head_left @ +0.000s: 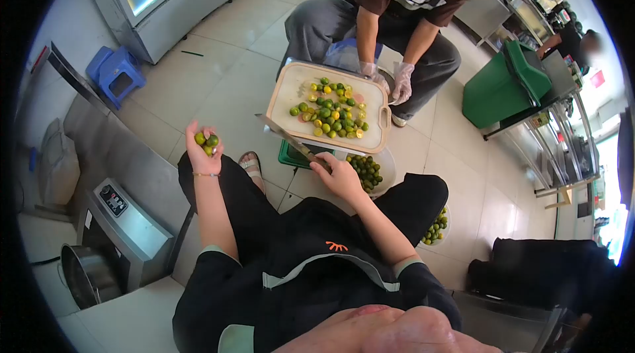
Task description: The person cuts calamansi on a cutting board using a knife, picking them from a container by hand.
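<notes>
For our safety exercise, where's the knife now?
In the head view, the knife is near centre, in the person's right hand, by the lower left corner of the cutting board.

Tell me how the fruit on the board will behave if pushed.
The whole green fruit will probably roll, being small and round. The cut pieces may slide or rock more than roll, given their flat faces. Pushing the pile would likely scatter several, since they lie touching.

Open gap, left fingers (191,133) to cutting board (295,88) — knife (289,137) jutting in
</notes>
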`<state>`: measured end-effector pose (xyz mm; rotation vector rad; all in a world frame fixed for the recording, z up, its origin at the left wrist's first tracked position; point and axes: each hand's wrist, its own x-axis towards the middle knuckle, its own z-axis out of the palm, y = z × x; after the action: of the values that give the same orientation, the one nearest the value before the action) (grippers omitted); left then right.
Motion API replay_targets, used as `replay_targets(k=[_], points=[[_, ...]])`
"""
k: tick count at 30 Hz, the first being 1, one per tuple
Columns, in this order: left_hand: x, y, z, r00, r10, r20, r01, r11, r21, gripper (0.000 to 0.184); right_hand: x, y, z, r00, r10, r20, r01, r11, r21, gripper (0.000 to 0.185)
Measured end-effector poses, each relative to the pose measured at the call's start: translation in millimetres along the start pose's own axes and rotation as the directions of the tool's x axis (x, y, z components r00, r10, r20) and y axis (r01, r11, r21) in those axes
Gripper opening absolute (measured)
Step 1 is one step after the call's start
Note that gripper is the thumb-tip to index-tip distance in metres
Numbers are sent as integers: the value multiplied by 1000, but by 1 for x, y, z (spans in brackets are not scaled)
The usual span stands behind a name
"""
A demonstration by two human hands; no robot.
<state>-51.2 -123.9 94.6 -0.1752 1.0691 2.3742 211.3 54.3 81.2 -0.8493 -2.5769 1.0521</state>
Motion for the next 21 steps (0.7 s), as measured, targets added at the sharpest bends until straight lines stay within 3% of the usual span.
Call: replay_targets(k=[3,6,10,13,21], points=[[1,1,-8,999,-20,37,19,1000,11,43,24,23,8,1000,30,-6,-31,997,-74,38],[2,2,-10,998,-20,67,16,999,51,44,35,36,-9,998,68,-9,-68,998,-11,40],[-2,0,-7,1000,-4,19,3,998,68,43,50,61,-21,1000,-7,-27,6,999,-46,40],[-4,-1,-6,999,7,43,-11,996,91,43,59,70,-26,1000,28,12,-28,1000,11,40],[1,-5,-9,998,-8,62,-4,980,197,42,74,77,-34,999,12,-41,-15,998,-59,39]])
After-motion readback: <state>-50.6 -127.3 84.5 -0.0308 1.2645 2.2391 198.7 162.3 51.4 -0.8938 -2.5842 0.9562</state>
